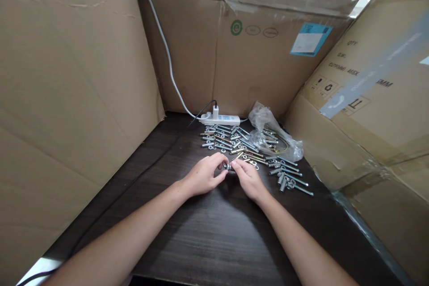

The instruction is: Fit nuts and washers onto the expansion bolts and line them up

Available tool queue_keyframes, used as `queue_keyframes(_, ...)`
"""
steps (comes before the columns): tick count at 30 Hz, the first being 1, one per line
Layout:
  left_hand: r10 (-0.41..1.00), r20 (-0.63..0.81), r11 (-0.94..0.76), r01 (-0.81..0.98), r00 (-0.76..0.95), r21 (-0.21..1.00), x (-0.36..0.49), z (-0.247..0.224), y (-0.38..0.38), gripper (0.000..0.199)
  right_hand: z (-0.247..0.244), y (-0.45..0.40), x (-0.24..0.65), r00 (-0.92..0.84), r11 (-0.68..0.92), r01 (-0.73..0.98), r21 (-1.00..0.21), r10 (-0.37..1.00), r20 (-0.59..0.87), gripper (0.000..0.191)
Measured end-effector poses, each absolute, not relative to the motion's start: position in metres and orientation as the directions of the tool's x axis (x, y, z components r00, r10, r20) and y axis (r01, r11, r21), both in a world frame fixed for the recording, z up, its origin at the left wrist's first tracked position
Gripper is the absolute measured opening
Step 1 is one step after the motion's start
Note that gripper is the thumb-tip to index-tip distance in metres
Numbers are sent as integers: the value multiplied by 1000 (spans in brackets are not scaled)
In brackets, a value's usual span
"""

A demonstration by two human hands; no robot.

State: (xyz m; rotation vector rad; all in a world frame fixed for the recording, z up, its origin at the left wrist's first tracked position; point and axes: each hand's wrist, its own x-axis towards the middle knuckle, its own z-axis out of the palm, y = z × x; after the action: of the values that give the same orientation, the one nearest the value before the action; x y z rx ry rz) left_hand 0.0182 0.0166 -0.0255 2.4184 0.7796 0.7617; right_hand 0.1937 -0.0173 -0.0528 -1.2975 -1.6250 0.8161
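A small silver bolt, with what looks like a nut or washer at its end, is between my two hands above the dark table. My right hand pinches it from the right with thumb and fingertips, hiding most of its length. From the left, my left hand curls round its end, thumb below and forefinger above, the tips close against the metal. Just beyond my hands lie several loose brass-coloured bolts and washers. Silver bolts with sleeves are spread to the right of my right hand.
A white power strip with a plugged-in adapter stands at the back. A clear plastic bag lies right of it. A black cable crosses the table's left side. Cardboard boxes wall the table at left, back and right.
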Motion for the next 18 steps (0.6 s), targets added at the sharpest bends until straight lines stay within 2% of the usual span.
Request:
queue_keyframes(6,701,309,-653,404,643,640,19,-26,18,17,-51,-20,193,-94,243,423,-873,970,224,29)
queue_keyframes(18,663,310,-681,376,682,629,18,-27,18,15,-51,-19,195,-130,283,414,-865,959,251,31)
